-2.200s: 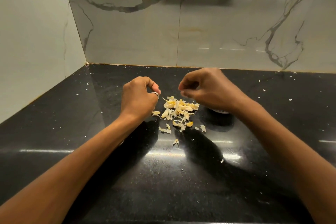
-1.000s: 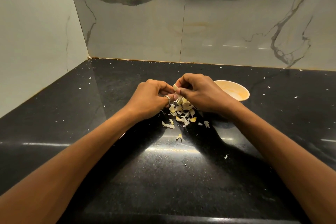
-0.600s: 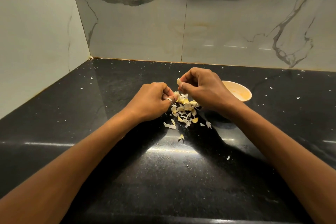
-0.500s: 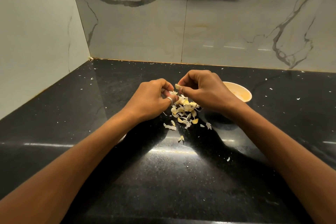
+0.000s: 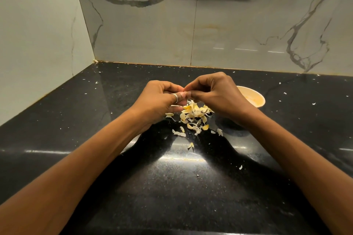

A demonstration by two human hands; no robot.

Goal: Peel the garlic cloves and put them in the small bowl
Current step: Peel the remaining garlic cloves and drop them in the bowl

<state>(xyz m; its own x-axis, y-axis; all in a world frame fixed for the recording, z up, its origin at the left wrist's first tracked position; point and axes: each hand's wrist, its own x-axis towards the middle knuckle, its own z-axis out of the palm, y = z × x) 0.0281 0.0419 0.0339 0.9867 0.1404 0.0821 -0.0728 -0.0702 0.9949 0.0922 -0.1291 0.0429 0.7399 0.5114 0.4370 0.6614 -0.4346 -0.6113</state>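
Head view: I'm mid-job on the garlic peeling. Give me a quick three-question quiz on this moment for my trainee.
1. True or false: the small bowl stands to the left of the left hand.
2. Multiple choice: the pile of peels lies (A) inside the bowl, (B) on the countertop just below the hands, (C) against the back wall.
3. Short answer: both hands pinch a garlic clove, mostly hidden between the fingertips. Which hand wears the ring?

Key: 1 false, the bowl is just beyond the right hand; 2 B; 3 the left.
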